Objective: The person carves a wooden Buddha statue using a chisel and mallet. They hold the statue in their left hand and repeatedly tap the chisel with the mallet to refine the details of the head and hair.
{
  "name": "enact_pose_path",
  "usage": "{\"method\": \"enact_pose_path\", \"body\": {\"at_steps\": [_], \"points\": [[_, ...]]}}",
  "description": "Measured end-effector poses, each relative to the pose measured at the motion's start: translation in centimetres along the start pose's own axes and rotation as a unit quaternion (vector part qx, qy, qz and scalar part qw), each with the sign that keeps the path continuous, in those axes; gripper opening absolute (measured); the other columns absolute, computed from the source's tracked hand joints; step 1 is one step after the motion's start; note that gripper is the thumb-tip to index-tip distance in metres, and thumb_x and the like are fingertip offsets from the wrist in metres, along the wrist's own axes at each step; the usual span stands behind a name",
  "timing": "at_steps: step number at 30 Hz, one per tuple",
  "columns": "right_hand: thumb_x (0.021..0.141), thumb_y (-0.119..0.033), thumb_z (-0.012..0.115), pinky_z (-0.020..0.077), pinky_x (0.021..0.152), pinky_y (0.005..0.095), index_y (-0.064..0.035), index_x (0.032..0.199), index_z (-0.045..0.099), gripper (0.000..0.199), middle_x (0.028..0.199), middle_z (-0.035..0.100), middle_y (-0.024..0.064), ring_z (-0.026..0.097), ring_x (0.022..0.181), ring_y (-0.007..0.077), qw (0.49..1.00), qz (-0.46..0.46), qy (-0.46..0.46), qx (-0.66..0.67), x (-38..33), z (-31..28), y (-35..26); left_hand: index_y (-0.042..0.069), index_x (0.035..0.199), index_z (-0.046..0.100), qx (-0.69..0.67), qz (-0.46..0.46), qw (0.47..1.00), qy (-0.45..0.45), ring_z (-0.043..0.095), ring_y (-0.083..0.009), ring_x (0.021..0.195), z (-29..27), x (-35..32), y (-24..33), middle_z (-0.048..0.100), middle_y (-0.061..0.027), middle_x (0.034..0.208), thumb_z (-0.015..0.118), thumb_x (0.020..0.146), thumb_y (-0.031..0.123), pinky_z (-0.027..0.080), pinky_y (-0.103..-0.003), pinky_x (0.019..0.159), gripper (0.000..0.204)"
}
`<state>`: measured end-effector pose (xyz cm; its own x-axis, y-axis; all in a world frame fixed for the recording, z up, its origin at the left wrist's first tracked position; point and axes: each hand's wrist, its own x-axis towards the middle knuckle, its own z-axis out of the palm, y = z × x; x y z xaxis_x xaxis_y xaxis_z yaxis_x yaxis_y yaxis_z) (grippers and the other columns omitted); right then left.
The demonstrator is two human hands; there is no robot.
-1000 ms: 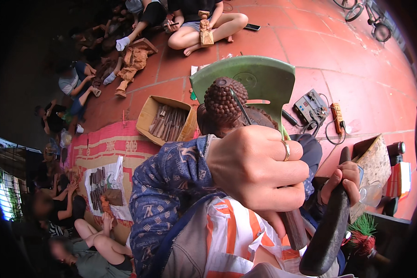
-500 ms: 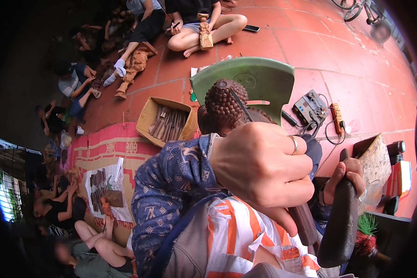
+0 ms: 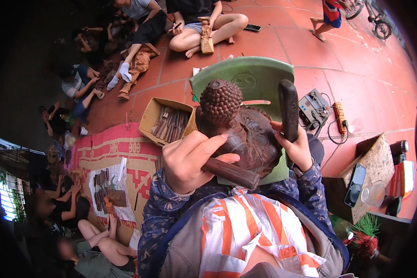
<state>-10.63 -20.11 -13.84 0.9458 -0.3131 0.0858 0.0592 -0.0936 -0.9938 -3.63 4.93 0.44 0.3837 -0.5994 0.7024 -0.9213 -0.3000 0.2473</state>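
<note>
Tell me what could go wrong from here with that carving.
A swing of the dark club in the right hand might miss the wooden handle and strike the left hand holding it. A hard blow could also shift the dark carving on the green chair.

Centre and right well lit, left side near black. Red square floor tiles (image 3: 356, 83) wash pale toward upper right. Barred window (image 3: 8, 190) at left edge blown out blue-white. Dark brown carved wooden figure (image 3: 257, 139) sharp enough, soft sheen, murky folds. Fisheye bends grout lines; black vignette around the rim.
</note>
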Motion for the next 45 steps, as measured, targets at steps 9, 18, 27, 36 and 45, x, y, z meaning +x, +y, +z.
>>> {"method": "enact_pose_path", "body": {"at_steps": [9, 18, 27, 36, 45], "points": [[0.077, -0.012, 0.072, 0.0476, 0.076, 0.0349, 0.0013, 0.106, 0.058, 0.035, 0.090, 0.064, 0.0153, 0.063, 0.083, 0.0264, 0.983, -0.032, -0.018, -0.182, 4.0, -1.1, 2.4, -0.006, 0.135, 0.045, -0.002, -0.256, 0.967, 0.001, 0.060, -0.0182, 0.070, 1.7, -3.8, 0.2, 0.057, -0.0244, 0.123, 0.087, 0.060, 0.036, 0.048, -0.027, 0.055, 0.096], [0.078, -0.013, 0.073, 0.0453, 0.086, 0.0317, 0.0031, 0.114, 0.056, 0.043, 0.100, 0.065, 0.0115, 0.060, 0.094, 0.0189, 0.990, 0.004, -0.092, -0.110, 4.4, -2.0, 4.2, -0.007, 0.131, 0.045, 0.063, -0.208, 0.976, -0.001, 0.055, -0.0475, 0.112, 3.0, -1.3, 1.7, 0.043, -0.0389, 0.131, 0.086, 0.057, 0.048, 0.053, -0.045, 0.083, 0.101], [0.075, -0.011, 0.073, 0.0475, 0.081, 0.0345, 0.0036, 0.108, 0.058, 0.039, 0.095, 0.066, 0.0176, 0.064, 0.092, 0.0258, 0.990, -0.013, -0.024, -0.140, 1.7, -0.9, 3.9, -0.008, 0.128, 0.048, -0.006, -0.214, 0.977, -0.019, 0.056, -0.0462, 0.112, 2.5, -1.2, 0.3, 0.045, -0.0375, 0.129, 0.084, 0.060, 0.031, 0.052, -0.044, 0.083, 0.086], [0.074, -0.013, 0.074, 0.0477, 0.083, 0.0359, 0.0039, 0.114, 0.058, 0.047, 0.104, 0.065, 0.0205, 0.064, 0.097, 0.0319, 0.989, 0.037, 0.074, -0.123, -4.0, 0.8, 3.7, -0.007, 0.130, 0.047, -0.254, -0.199, 0.943, -0.086, 0.058, -0.0278, 0.112, 1.9, -1.3, -5.0, 0.048, -0.0204, 0.132, 0.082, 0.063, 0.022, 0.049, -0.036, 0.090, 0.082], [0.085, -0.009, 0.069, 0.0497, 0.068, 0.0245, 0.0025, 0.107, 0.058, 0.027, 0.091, 0.064, 0.0043, 0.059, 0.077, 0.0094, 0.980, 0.140, 0.130, 0.059, -6.0, -0.1, 2.6, -0.005, 0.131, 0.050, -0.296, -0.223, 0.928, -0.039, 0.060, -0.0093, 0.081, 1.4, -1.9, -5.4, 0.053, -0.0107, 0.125, 0.087, 0.062, 0.028, 0.047, -0.019, 0.063, 0.084]]}}
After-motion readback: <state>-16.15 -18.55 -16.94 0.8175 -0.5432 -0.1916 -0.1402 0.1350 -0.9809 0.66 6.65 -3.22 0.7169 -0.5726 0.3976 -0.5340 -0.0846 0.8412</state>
